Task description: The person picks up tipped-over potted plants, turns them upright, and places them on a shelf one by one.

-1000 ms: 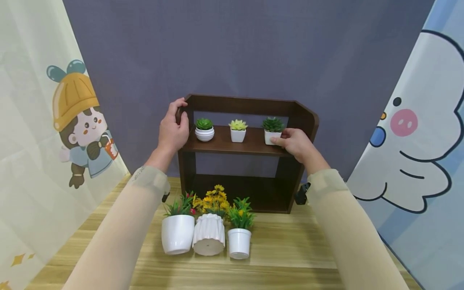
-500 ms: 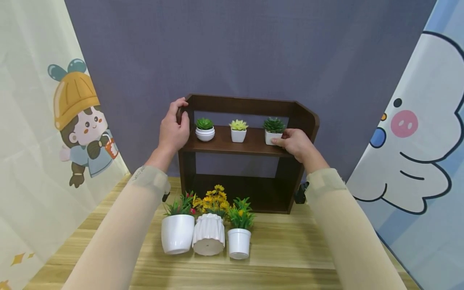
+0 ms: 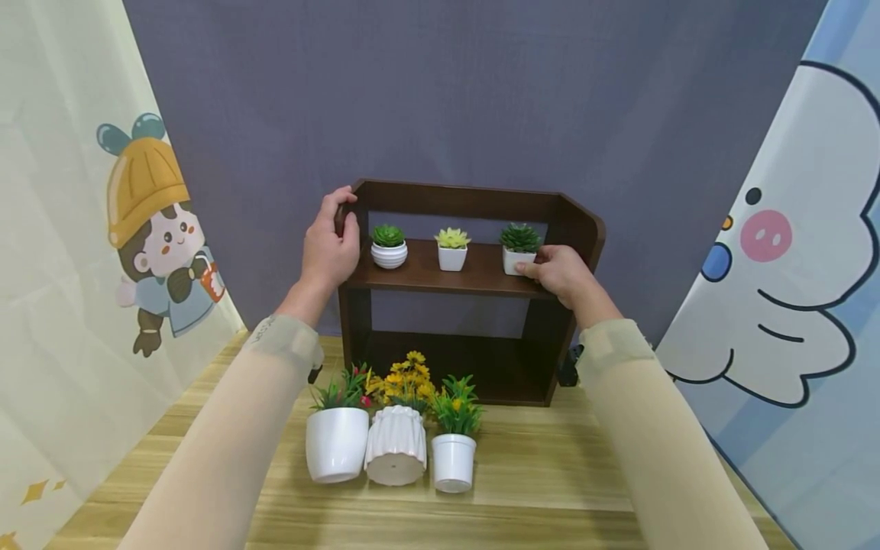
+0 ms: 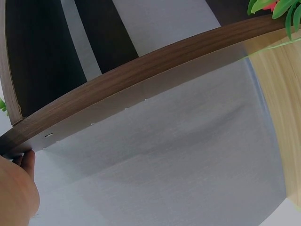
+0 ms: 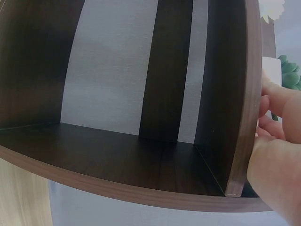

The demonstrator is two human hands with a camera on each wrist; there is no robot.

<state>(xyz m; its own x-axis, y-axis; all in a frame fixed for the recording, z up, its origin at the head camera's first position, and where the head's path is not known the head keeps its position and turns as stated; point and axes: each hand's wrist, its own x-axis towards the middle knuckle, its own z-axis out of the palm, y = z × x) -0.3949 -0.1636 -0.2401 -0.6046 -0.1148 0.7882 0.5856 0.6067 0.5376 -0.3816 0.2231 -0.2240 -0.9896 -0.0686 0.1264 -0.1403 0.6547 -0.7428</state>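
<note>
My left hand [image 3: 330, 246] grips the upper left side panel of a dark brown two-tier wooden shelf [image 3: 474, 284], thumb on the inner face. In the left wrist view its fingers [image 4: 29, 162] touch the panel's outer face. At the right end of the upper tier, my right hand [image 3: 567, 273] pinches the square white pot of a dark green succulent [image 3: 520, 238], which stands upright on the board. A pale yellow-green succulent [image 3: 452, 238] in a square white pot stands mid-tier. Left of it is a bright green succulent [image 3: 388, 236] in a round ribbed white pot.
Before the shelf on the wooden table [image 3: 522, 473] lie three larger white pots: a smooth one [image 3: 338, 445] with red flowers, a fluted one [image 3: 396, 443] with yellow flowers, and a small one [image 3: 454, 461] with green leaves. A dark grey curtain [image 3: 447, 92] hangs behind.
</note>
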